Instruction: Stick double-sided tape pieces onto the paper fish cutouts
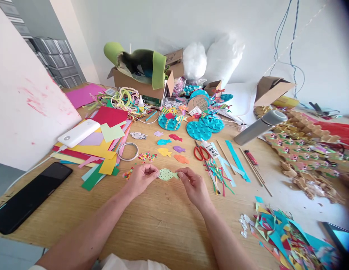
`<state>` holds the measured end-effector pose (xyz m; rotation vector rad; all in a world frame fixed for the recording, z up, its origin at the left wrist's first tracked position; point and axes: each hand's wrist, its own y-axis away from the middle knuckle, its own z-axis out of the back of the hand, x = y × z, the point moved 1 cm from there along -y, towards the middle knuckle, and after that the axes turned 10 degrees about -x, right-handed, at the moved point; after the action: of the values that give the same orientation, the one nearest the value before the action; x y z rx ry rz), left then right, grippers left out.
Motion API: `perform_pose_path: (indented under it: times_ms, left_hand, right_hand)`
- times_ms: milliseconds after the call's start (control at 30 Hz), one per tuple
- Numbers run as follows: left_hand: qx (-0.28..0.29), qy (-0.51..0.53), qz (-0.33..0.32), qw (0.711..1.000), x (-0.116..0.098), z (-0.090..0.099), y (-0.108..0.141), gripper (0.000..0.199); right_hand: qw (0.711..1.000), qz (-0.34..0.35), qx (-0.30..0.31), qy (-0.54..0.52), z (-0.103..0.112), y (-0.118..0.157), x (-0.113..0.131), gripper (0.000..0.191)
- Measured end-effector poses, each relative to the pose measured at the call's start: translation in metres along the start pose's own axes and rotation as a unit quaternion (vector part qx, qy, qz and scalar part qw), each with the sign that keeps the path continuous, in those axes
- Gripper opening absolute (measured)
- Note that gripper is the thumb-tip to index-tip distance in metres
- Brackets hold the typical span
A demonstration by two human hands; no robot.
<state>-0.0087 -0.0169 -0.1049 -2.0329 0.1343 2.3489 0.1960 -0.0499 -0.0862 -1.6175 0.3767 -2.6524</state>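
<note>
A small light-green paper fish (166,174) with dark dots lies between my two hands just above the wooden table (152,221). My left hand (141,179) pinches its left end with the fingertips. My right hand (193,184) pinches its tail end on the right. Beyond the fish lie several more cut-out paper fish (172,146) in purple, blue, red, yellow and orange. A small heap of coloured confetti bits (147,156) sits just above my left hand.
Coloured paper sheets (98,150), a white power bank (78,132), a tape ring (128,151) and a black phone (28,197) lie left. Red scissors (201,152), a glue bottle (209,148), paper strips (219,174), a grey flask (259,126) and scraps (278,232) lie right. Blue scaled discs (199,129) and boxes (140,84) stand behind.
</note>
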Motion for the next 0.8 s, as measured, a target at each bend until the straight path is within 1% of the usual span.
perform_pose_path:
  times_ms: [100,233,333,467,600,667,700,767,800]
  left_hand:
    - [-0.003,0.002,-0.004,1.000,0.001,0.001,-0.001,0.018]
    - [0.000,-0.006,-0.011,1.000,-0.002,0.000,0.001,0.017]
    - [0.007,-0.011,-0.011,1.000,-0.004,-0.001,0.003,0.016]
    - [0.022,-0.010,-0.017,1.000,-0.004,-0.002,0.003,0.015]
    - [0.019,-0.015,-0.032,0.999,0.000,0.000,0.000,0.014]
    - [-0.010,-0.033,-0.066,0.997,-0.001,0.003,0.000,0.011]
    - [-0.034,-0.051,-0.096,0.993,-0.002,0.004,0.001,0.009]
    - [-0.088,-0.098,-0.182,0.974,-0.007,0.007,0.003,0.006]
    - [-0.109,-0.120,-0.234,0.959,-0.011,0.008,0.005,0.006]
  right_hand:
    - [1.000,0.002,-0.001,-0.007,0.002,-0.001,-0.001,0.029]
    - [0.999,-0.017,-0.002,-0.032,-0.001,0.000,-0.003,0.024]
    - [0.999,-0.027,-0.008,-0.023,-0.004,0.002,-0.004,0.020]
    - [1.000,-0.008,-0.019,0.002,-0.004,0.003,-0.005,0.019]
    - [0.999,0.020,-0.034,-0.029,0.000,0.000,-0.005,0.018]
    - [0.997,0.021,-0.054,-0.043,0.002,-0.002,-0.006,0.027]
    - [0.996,0.012,-0.069,-0.048,0.004,-0.002,-0.006,0.030]
    - [0.994,-0.022,-0.083,-0.067,0.005,-0.003,-0.009,0.032]
    - [0.992,-0.044,-0.076,-0.087,0.005,-0.003,-0.010,0.035]
